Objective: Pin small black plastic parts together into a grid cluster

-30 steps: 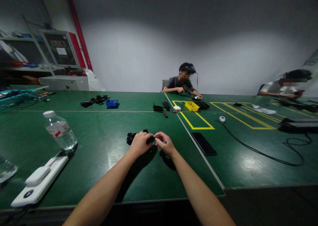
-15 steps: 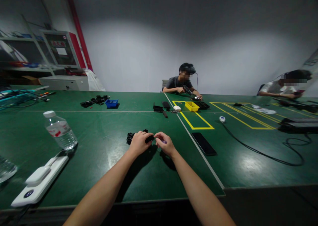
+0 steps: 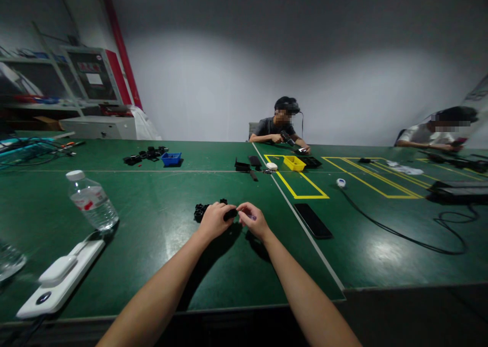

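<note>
My left hand [image 3: 214, 219] is closed around a black part [image 3: 230, 214], whose rounded end shows between thumb and fingers. A dark, knobbly black assembly [image 3: 200, 212] shows behind and to the left of that hand; whether it joins the held part is hidden. Close by on the right, my right hand [image 3: 254, 222] pinches a small, thin item with a purple bit [image 3: 252, 217], too small to name. Its fingertips meet the right end of the black part or nearly so. Both hands are just above the green table [image 3: 152, 265].
At left stand a water bottle [image 3: 93, 202] and a white power strip [image 3: 61, 281]. A phone [image 3: 312, 220] lies to the right, near a cabled white device [image 3: 340, 183]. Farther back are a blue bin [image 3: 171, 158], a yellow bin [image 3: 294, 163] and black parts [image 3: 150, 154]. Two people sit opposite.
The left hand and the black part have shifted very slightly to the right. Otherwise nothing has visibly moved.
</note>
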Demonstrator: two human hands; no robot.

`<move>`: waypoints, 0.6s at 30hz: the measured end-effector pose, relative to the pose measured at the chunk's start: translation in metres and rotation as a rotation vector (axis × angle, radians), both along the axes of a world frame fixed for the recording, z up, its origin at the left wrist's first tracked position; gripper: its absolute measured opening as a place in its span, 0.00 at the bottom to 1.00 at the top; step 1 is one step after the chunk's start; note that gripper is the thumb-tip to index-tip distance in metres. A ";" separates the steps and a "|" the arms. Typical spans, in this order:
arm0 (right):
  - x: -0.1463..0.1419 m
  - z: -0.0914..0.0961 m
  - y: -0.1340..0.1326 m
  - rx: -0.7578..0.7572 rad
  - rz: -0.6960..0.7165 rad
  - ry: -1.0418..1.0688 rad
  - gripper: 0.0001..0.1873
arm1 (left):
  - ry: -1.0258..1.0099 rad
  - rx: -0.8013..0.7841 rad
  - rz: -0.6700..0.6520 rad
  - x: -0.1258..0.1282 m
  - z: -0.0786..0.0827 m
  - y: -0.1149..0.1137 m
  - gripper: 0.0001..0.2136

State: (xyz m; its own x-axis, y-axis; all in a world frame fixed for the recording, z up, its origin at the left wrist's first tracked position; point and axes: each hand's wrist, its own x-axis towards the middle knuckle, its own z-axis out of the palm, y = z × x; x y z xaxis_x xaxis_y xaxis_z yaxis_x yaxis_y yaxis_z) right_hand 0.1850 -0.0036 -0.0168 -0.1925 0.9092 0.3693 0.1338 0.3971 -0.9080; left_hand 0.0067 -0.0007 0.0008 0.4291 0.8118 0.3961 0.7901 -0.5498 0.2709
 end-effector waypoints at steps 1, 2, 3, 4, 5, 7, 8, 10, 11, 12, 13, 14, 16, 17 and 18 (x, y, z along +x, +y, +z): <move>0.000 0.000 0.000 -0.001 0.000 -0.006 0.06 | 0.008 0.004 0.002 0.000 0.000 0.000 0.17; 0.000 -0.001 0.000 -0.003 0.001 -0.009 0.06 | 0.015 0.008 0.004 0.000 0.000 0.000 0.17; 0.000 -0.002 0.000 -0.006 0.005 -0.008 0.06 | 0.020 0.010 0.008 0.000 0.001 0.000 0.16; 0.000 -0.002 0.000 -0.011 0.010 -0.004 0.06 | 0.021 0.012 0.014 -0.001 0.001 0.000 0.16; 0.000 -0.003 0.001 -0.016 0.019 0.000 0.06 | 0.022 0.013 0.019 -0.001 0.001 0.000 0.16; 0.000 -0.006 0.002 -0.020 0.034 0.005 0.06 | 0.020 0.013 0.029 -0.001 0.002 -0.001 0.15; 0.000 -0.006 0.002 -0.020 0.038 0.004 0.06 | 0.019 0.012 0.033 -0.001 0.003 -0.001 0.16; 0.001 -0.008 0.003 -0.013 0.039 -0.002 0.07 | 0.019 0.006 0.040 -0.001 0.003 -0.001 0.16; 0.001 -0.008 0.003 -0.008 0.039 -0.005 0.07 | 0.019 0.002 0.043 -0.001 0.004 -0.001 0.16; 0.001 -0.008 0.003 -0.004 0.038 -0.007 0.07 | 0.019 0.000 0.045 -0.001 0.004 -0.001 0.16; 0.001 -0.007 0.002 -0.003 0.037 -0.007 0.07 | 0.020 -0.002 0.047 -0.001 0.004 -0.001 0.16; 0.001 -0.007 0.002 -0.005 0.037 -0.006 0.07 | 0.021 -0.003 0.049 -0.001 0.004 -0.001 0.17; 0.001 -0.005 0.001 -0.013 0.034 -0.007 0.07 | 0.023 -0.003 0.051 -0.002 0.004 -0.001 0.16; 0.000 -0.004 0.001 -0.016 0.032 -0.009 0.07 | 0.023 0.000 0.051 -0.002 0.004 -0.001 0.16; 0.000 -0.003 0.000 -0.016 0.029 -0.011 0.07 | 0.022 0.005 0.052 -0.002 0.004 -0.001 0.15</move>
